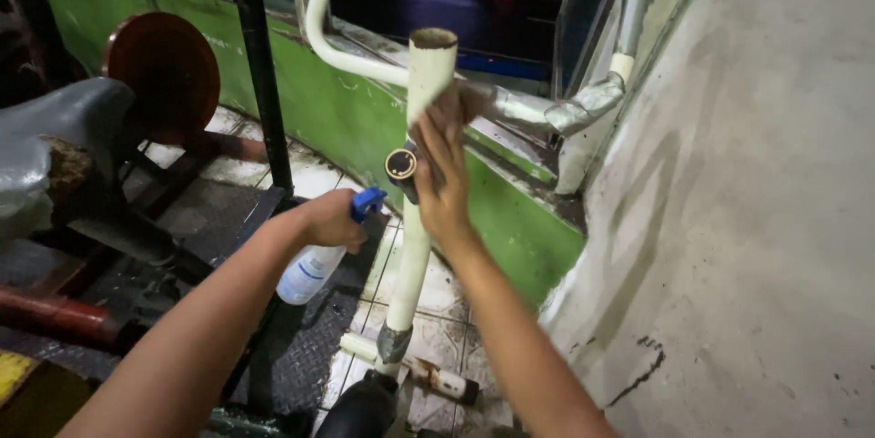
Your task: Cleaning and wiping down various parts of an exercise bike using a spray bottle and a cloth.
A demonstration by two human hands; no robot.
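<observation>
- Left hand (330,219): grip closed around a spray bottle (312,269) with a blue trigger head (367,202); the bottle hangs tilted, body down and to the left, above the tiled floor (437,297).
- Right hand (444,185): grip wrapped on a rag (453,108), pressed against the cream post (412,265) just below its open, rusty top end (434,38).
- Post stands upright from the floor; a curved white bar (319,14) joins it near the top, a taped pipe (583,108) runs off to the right.
- Judgement: wiping goes best with the rag wrapped well round the tube and firm pressure.
- Judgement: aim the nozzle at the post, not at the wiping hand.
- Risk: rust edge at the top could snag the rag.
</observation>
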